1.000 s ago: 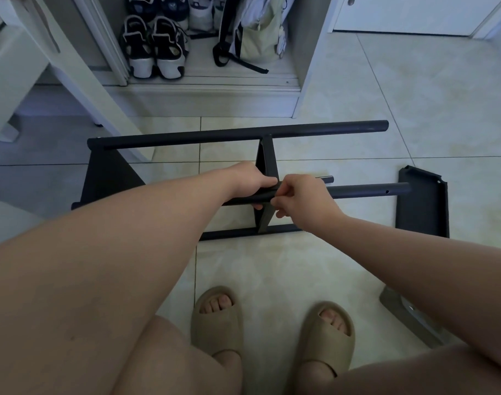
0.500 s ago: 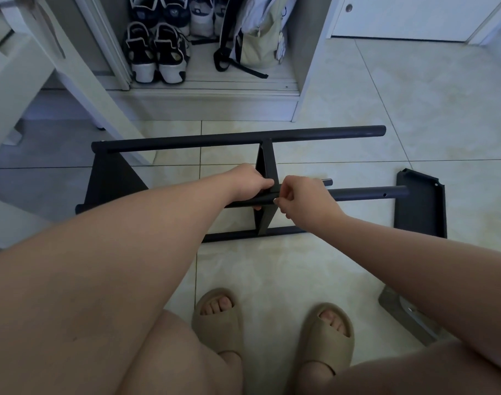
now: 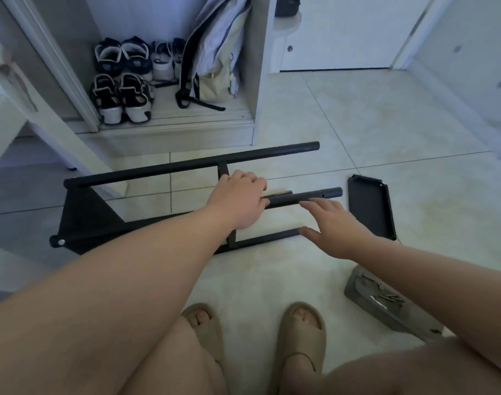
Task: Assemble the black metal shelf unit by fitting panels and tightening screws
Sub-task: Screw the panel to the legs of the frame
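Note:
The black metal shelf frame (image 3: pixel 186 163) lies on its side on the tiled floor, its round posts running left to right and one panel fitted at its left end. My left hand (image 3: pixel 239 199) grips the middle post (image 3: pixel 309 195) where the cross panel meets it. My right hand (image 3: pixel 333 226) hovers open with spread fingers just right of it, between the middle post and the lower post (image 3: pixel 269 238), holding nothing. A loose black panel (image 3: pixel 370 205) lies flat on the floor to the right of the frame.
A grey tray (image 3: pixel 357 292) with several screws sits on the floor at the right, partly under my right forearm. My feet in beige slippers (image 3: pixel 300 332) are below the frame. A white cabinet with shoes (image 3: pixel 121 95) and a bag (image 3: pixel 215 67) stands behind.
My right hand has let go of the middle post, opened and moved right and down. The camera view has tilted up and shifted, showing more of the cabinet and the screw tray.

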### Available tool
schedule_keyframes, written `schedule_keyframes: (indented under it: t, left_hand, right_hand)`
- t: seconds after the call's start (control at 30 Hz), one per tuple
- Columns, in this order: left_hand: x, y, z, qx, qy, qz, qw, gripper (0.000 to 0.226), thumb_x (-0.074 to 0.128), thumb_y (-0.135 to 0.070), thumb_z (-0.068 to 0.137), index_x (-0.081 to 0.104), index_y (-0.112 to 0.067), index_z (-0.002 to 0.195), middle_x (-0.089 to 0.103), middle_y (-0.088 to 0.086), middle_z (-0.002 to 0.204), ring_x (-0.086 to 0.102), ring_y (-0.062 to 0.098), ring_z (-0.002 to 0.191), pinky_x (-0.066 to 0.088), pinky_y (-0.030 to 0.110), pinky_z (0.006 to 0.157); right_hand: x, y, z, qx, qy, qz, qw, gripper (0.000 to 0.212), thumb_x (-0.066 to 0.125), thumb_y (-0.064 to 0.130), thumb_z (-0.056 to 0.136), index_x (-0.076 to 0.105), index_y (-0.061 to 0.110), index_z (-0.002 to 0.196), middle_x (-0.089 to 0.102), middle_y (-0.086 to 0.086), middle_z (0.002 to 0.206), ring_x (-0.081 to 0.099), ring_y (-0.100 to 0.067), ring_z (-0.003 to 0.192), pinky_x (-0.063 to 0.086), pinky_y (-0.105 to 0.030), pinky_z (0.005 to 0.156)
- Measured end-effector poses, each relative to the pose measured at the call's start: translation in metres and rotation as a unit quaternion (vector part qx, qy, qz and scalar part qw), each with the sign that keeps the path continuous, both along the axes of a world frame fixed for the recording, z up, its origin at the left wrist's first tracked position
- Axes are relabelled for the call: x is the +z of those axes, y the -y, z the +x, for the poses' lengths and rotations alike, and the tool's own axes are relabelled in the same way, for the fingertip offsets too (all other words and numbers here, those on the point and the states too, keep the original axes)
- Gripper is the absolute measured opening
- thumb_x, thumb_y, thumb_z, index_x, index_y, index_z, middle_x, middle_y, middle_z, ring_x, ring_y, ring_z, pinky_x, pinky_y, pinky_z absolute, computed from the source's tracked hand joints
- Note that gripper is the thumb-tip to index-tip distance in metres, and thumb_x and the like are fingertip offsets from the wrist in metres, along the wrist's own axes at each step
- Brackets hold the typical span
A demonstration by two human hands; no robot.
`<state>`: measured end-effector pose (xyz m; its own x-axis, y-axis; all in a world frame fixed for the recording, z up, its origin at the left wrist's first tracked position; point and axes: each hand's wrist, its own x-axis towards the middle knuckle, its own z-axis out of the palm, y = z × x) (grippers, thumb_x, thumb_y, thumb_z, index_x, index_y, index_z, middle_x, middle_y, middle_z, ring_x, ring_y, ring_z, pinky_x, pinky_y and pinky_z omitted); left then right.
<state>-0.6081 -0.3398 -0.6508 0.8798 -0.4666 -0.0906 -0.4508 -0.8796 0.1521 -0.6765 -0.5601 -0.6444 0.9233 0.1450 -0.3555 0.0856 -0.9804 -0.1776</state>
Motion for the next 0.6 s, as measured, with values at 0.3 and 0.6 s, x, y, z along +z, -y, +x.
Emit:
schedule_keyframes:
  t: [0.3, 0.6]
  left_hand:
    - [-0.005, 0.127, -0.028, -0.177, -0.035, -0.003, 0.984, 0.038, 0.041, -0.042, 0.103, 0.05, -0.023, 0.134, 0.052, 0.0, 0.138, 0.049, 0.024, 0.125, 0.045, 0.043, 0.098]
    - [-0.102, 0.24, -0.043, -0.097, -0.333, -0.002, 0.938, 0.048, 0.047, -0.039, 0.101, 0.039, -0.021, 0.145, 0.054, 0.005, 0.143, 0.05, 0.027, 0.129, 0.041, 0.036, 0.103]
  right_hand:
    - [-0.025, 0.128, -0.064, -0.085, -0.054, -0.08, 0.992, 0.075, 0.044, 0.055, 0.102, 0.003, 0.035, 0.161, 0.0, 0.006, 0.17, 0.0, -0.024, 0.156, 0.017, -0.048, 0.122]
    - [-0.119, 0.225, -0.083, -0.18, -0.185, -0.068, 0.964, 0.066, 0.043, 0.052, 0.103, 0.017, 0.032, 0.16, 0.03, -0.002, 0.163, 0.032, -0.032, 0.146, 0.034, -0.047, 0.115]
